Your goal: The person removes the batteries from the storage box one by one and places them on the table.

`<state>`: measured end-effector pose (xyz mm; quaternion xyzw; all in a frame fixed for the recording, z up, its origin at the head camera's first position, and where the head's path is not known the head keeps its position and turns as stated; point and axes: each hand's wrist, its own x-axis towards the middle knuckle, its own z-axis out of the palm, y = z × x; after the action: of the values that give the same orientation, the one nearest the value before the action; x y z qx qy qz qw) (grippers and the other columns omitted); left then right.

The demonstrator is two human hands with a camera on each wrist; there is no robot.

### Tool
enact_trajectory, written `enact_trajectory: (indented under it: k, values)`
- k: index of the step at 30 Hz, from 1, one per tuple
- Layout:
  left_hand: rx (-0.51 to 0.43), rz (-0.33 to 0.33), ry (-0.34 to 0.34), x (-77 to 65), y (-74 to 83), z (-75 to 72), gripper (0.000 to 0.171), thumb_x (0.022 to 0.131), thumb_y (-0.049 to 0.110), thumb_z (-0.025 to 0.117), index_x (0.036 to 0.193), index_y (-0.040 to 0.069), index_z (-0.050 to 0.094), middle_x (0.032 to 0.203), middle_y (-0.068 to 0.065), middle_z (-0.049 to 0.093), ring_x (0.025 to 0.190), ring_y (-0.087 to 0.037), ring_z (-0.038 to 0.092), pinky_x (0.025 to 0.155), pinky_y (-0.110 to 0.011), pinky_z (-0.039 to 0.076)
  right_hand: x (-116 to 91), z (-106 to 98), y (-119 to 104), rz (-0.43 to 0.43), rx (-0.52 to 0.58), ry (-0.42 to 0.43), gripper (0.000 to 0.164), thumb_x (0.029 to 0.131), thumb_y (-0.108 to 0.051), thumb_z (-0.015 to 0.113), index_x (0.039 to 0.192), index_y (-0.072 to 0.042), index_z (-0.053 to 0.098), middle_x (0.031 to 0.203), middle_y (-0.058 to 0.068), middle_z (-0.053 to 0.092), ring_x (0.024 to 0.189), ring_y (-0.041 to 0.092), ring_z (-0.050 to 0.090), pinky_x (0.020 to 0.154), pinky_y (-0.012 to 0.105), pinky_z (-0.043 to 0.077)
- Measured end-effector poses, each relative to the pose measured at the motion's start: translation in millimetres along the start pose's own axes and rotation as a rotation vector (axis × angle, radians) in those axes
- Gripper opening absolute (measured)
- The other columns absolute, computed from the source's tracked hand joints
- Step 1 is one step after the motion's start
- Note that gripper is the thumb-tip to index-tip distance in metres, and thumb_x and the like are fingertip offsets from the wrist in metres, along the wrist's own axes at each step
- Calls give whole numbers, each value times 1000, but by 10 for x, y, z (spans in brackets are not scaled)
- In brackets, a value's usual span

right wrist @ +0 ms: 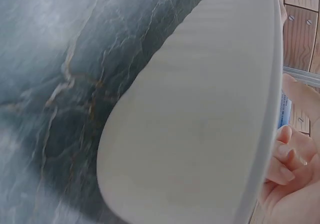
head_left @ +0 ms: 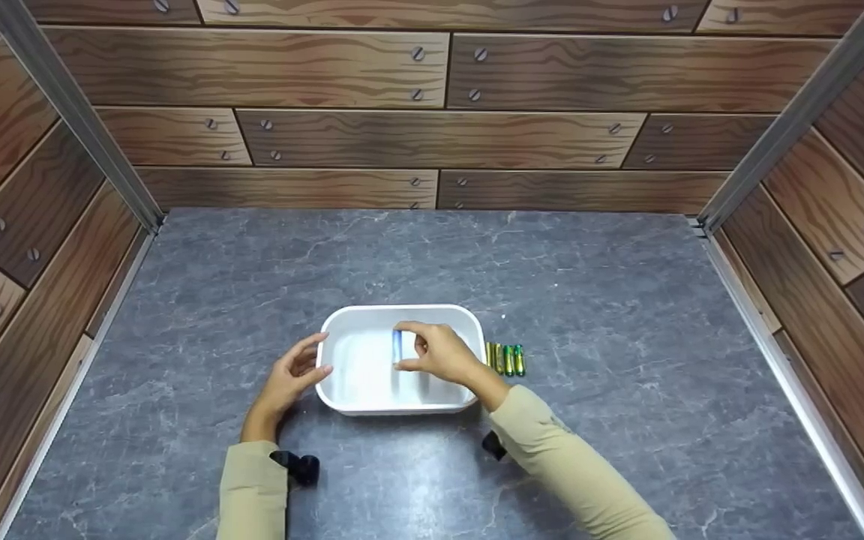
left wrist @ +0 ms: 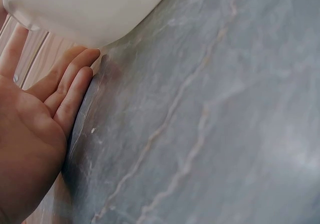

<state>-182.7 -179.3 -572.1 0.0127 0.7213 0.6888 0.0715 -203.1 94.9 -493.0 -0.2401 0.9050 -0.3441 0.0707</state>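
A white rectangular tub [head_left: 361, 375] with rounded corners stands on the grey marbled table. My left hand [head_left: 291, 379] is at its left side, thumb and forefinger set apart at the rim. In the left wrist view the other fingers [left wrist: 75, 87] extend loosely beside the tub's outer wall [left wrist: 90, 9]. Over the tub's inside, my right hand [head_left: 439, 352] pinches a slim blue stick-shaped piece [head_left: 397, 346] by its two ends, between thumb and forefinger. Small print shows on the blue piece [right wrist: 285, 109] in the right wrist view, where the tub's wall [right wrist: 195, 119] covers part of that hand.
Several green and gold batteries [head_left: 509, 360] lie side by side against the tub's right side, some partly hidden by the rim. Wood-patterned walls [head_left: 342, 139] with grey metal corner posts [head_left: 792, 120] enclose the table [head_left: 627, 315] at the back and sides.
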Motion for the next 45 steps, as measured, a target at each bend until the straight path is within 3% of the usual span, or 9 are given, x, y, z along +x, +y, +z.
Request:
enact_trajectory:
  k: [20, 31, 40, 45]
  values:
    - [-22, -4, -15, -21, -3, -6, 59, 86, -3, 66, 141, 0, 45, 126, -24, 59, 96, -4, 64, 83, -22, 53, -179, -213, 162, -6, 86, -5, 54, 78, -18, 80, 126, -2, 61, 62, -6, 45, 56, 4, 38, 55, 15, 32]
    - [-12, 8, 15, -19, -3, -6, 56, 85, -5, 66, 138, 0, 48, 124, -23, 61, 94, -3, 65, 84, -20, 52, -306, -291, 275, 15, 134, -12, 56, 78, -15, 80, 128, -1, 60, 65, -1, 50, 57, 4, 39, 54, 16, 33]
    - [0, 28, -15, -17, 9, -1, 57, 86, -4, 65, 139, -4, 45, 126, -32, 57, 93, -3, 65, 81, -20, 53, -400, -357, 374, 12, 150, 21, 55, 77, -16, 81, 125, 1, 61, 63, 0, 49, 55, 1, 37, 54, 15, 34]
    - [5, -5, -9, -14, 19, 0, 57, 87, -2, 66, 140, 2, 47, 127, -26, 59, 99, -8, 63, 84, -21, 52, -451, -419, 427, -17, 176, 25, 54, 76, -15, 81, 123, 3, 62, 63, 4, 51, 56, 0, 37, 55, 16, 35]
